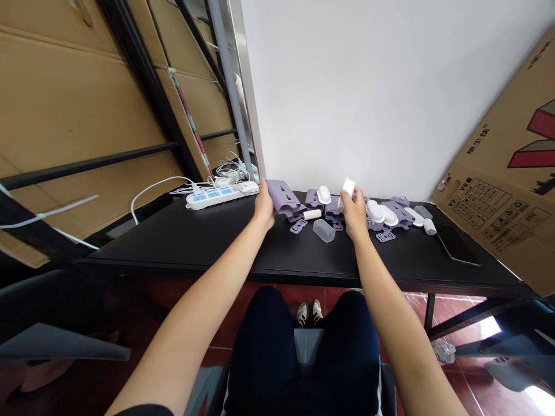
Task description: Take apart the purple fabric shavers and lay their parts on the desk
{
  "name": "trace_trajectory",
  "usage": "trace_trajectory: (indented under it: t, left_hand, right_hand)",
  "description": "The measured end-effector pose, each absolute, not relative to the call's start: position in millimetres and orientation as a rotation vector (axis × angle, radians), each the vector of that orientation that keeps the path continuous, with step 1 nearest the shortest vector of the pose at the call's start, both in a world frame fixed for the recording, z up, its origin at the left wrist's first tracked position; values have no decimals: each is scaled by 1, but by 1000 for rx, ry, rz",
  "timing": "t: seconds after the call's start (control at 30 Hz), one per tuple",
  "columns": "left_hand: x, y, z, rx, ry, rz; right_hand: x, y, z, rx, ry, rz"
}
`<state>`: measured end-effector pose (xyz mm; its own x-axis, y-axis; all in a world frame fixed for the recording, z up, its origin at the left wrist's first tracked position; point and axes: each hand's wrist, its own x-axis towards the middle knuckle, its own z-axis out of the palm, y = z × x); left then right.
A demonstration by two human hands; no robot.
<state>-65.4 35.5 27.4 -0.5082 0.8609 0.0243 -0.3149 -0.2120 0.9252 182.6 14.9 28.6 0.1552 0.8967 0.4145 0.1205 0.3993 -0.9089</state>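
Note:
My left hand point(263, 206) is closed on the left edge of a purple plastic holder point(284, 197), tilted above the black table. In my right hand point(354, 212) is a small white plastic piece point(348, 186), pinched between thumb and fingers. Between the hands lie a white cylinder point(312, 214), a clear plastic cup point(324, 230) and a flat purple cut-out part point(298, 226). Behind them a white oval cap point(323, 195) rests on another purple holder point(313, 199). To the right of my right hand are several white oval caps point(389, 216) and more purple holders point(401, 212).
A white power strip point(221, 195) with cables stands at the table's back left. On the right lie a dark phone point(457, 245) and another white cylinder point(429, 226). A large cardboard box point(498, 202) leans at the right edge, and a white wall point(381, 86) rises behind.

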Motion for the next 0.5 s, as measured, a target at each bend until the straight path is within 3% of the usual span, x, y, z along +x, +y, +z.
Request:
trace_trajectory:
  t: [0.3,0.5]
  left_hand:
    - [-122,47,18,668,1374,1624]
    - [-124,44,15,1090,1668,1562]
  right_hand:
    - [179,10,21,-1623,-1566,-83]
    - [161,15,13,-1745,-1753,-301]
